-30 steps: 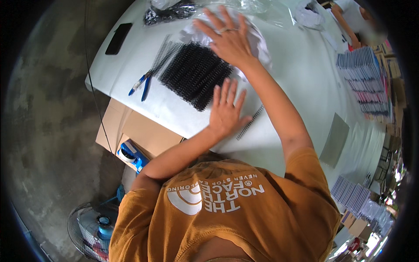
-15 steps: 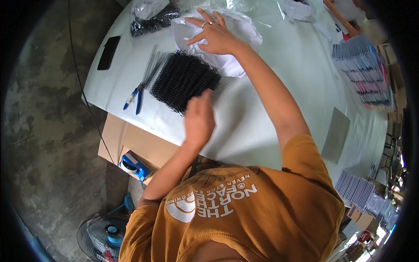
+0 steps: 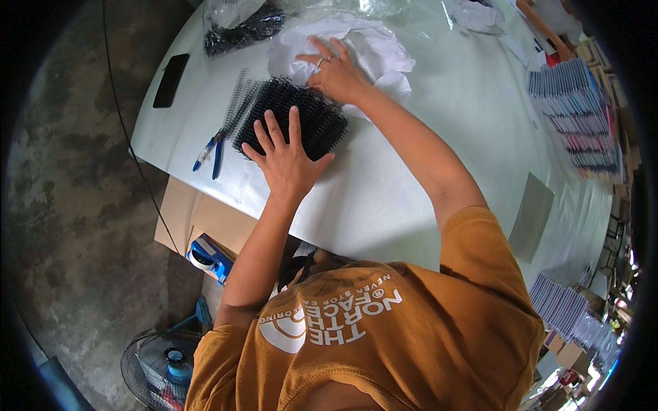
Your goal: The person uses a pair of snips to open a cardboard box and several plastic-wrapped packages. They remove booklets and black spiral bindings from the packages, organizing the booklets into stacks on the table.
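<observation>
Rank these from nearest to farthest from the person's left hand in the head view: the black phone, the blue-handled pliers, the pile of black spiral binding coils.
1. Pile of black spiral binding coils: under the left hand.
2. Blue-handled pliers: just left of it.
3. Black phone: farther left, near the table edge.

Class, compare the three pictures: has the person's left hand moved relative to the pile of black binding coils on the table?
Yes. The left hand has moved away from the table's near edge and now lies flat, fingers spread, on the black binding coils.
</observation>
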The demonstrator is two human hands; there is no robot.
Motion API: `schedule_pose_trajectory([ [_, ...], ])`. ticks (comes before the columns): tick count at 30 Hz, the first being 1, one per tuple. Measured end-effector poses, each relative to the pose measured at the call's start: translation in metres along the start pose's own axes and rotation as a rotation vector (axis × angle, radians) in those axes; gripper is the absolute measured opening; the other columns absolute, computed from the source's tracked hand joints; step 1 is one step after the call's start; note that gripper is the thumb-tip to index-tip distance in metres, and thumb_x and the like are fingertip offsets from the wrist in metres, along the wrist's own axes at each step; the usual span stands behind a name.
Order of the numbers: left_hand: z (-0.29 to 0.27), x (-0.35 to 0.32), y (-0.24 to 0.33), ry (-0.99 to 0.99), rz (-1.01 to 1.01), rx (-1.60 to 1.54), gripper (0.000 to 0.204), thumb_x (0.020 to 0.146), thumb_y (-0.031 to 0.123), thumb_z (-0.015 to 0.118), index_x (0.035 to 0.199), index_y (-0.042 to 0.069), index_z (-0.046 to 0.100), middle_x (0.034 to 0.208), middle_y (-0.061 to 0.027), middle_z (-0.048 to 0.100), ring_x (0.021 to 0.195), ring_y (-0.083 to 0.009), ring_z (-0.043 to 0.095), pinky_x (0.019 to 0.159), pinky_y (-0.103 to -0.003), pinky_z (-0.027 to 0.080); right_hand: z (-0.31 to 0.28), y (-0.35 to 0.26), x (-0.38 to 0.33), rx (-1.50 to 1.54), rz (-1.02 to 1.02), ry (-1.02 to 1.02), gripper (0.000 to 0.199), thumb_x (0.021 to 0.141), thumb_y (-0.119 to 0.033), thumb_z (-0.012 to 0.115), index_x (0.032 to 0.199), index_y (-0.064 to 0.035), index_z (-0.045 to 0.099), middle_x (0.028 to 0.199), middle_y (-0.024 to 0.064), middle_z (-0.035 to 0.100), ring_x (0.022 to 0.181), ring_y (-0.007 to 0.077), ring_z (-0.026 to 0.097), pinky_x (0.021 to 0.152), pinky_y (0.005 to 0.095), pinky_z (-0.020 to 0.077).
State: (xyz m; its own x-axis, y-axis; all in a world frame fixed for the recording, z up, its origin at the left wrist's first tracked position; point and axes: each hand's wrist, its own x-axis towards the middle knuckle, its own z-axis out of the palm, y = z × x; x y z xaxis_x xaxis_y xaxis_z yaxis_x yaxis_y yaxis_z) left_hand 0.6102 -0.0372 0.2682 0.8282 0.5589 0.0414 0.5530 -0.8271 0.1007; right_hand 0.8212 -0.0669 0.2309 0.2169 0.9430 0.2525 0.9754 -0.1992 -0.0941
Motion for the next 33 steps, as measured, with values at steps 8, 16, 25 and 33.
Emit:
schedule_pose_trajectory([
  [8, 0.002, 0.001, 0.002, 0.006, -0.009, -0.008, 0.106, 0.06, 0.052, 0.074, 0.144, 0.02, 0.017, 0.145, -0.0226, 0.016, 0.134, -0.042, 0.014, 0.098, -0.068, 0.012, 0.004, 0.044, -0.027, -0.133, 0.246, 0.075, 0.013, 0.08, -0.025, 0.06, 0.079, -0.0183, 0.071, 0.121, -0.0046, 0.055, 0.131, 0.0216, 0.029, 0.106, 0.054, 0.0088],
  [16, 0.002, 0.0, 0.0, -0.017, 0.003, 0.0, 0.107, 0.062, 0.056, 0.072, 0.144, 0.02, 0.014, 0.145, -0.0236, 0.015, 0.134, -0.0422, 0.011, 0.098, -0.067, 0.01, 0.001, 0.028, -0.074, 0.171, 0.692, -0.005, 0.053, 0.082, -0.042, 0.057, 0.128, -0.0177, 0.047, 0.134, 0.006, 0.044, 0.132, 0.0306, 0.027, 0.106, 0.0544, 0.0068],
  [25, -0.008, -0.001, 0.008, 0.185, 0.227, -0.12, 0.087, 0.07, 0.043, 0.07, 0.14, 0.014, 0.028, 0.142, -0.0213, 0.025, 0.133, -0.0416, 0.017, 0.101, -0.061, 0.014, -0.026, -0.004, -0.167, 0.215, 0.831, 0.166, 0.054, 0.079, -0.029, 0.062, 0.124, -0.0021, 0.047, 0.133, 0.0155, 0.043, 0.126, 0.036, 0.031, 0.1, 0.0504, 0.0211],
  [33, 0.013, -0.014, 0.098, -0.476, 0.539, -1.052, 0.04, 0.088, 0.025, 0.053, 0.12, 0.001, 0.052, 0.124, -0.0214, 0.049, 0.119, -0.0343, 0.044, 0.097, -0.038, 0.038, 0.002, -0.087, -0.207, 0.067, 0.906, -0.34, 0.069, 0.082, -0.05, 0.046, 0.138, -0.0111, 0.035, 0.15, 0.0157, 0.008, 0.137, 0.0399, -0.003, 0.104, 0.0635, 0.0015],
])
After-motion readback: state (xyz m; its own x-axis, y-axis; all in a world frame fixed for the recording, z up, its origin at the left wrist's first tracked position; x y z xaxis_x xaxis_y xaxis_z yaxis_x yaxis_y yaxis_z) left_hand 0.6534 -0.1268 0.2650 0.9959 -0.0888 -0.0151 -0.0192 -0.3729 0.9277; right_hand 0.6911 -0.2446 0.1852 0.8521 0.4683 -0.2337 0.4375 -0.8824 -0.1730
